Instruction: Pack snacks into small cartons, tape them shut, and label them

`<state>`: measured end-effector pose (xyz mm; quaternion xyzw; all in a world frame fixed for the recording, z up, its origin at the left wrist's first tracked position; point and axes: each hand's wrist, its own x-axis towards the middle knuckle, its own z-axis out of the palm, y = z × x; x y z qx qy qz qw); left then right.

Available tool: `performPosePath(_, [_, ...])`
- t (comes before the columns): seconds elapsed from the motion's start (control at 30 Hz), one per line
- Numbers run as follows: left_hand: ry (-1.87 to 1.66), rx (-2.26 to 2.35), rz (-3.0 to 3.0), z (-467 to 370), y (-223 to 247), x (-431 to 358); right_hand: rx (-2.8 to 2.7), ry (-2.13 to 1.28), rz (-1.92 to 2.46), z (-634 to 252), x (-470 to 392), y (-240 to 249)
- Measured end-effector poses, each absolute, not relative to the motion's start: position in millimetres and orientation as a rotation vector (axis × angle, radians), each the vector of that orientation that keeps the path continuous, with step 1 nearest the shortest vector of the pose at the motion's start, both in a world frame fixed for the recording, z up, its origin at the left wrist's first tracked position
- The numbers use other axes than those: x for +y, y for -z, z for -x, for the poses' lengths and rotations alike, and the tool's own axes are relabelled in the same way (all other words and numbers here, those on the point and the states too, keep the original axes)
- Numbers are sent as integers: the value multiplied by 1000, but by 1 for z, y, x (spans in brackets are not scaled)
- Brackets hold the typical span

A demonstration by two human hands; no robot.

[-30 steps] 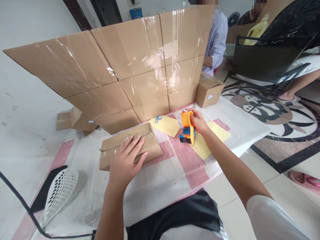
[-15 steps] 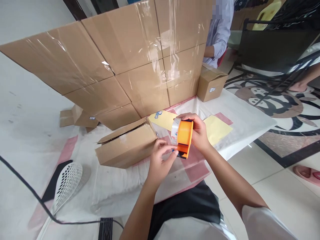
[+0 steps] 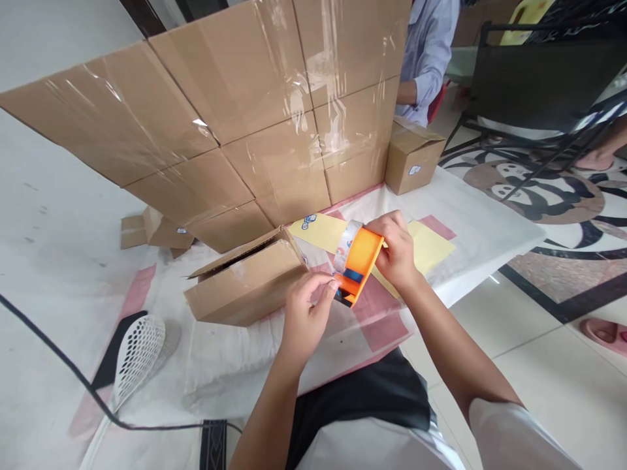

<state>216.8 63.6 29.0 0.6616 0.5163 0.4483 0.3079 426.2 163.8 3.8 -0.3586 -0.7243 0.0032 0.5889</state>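
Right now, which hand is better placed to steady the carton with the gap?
Likely the left hand: it is nearer the carton, with only its fingertips at the tape dispenser, which the right hand holds.

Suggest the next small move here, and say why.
Perhaps the left hand should draw tape from the orange dispenser: the fingertips are at its lower end, the right hand holds the dispenser, and the cardboard box shows a gap on top.
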Motion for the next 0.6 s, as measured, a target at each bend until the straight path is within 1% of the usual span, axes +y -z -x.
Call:
performPosePath(0.17, [-1135,1354,-1552,-217,-34,64,-1774,19,843,-434,173,10])
performPosePath(0.33, [-875,1235,-1336,-216,-33,65,-1661,-45,1054,-441,177,27])
performPosePath(0.43, [-825,1297,-1230,-214,-24,65,-1674,-54,1124,-441,178,34])
performPosePath(0.6, [-776,1439,-1394,-211,-7,72,-1733,-79,1164,-434,176,39])
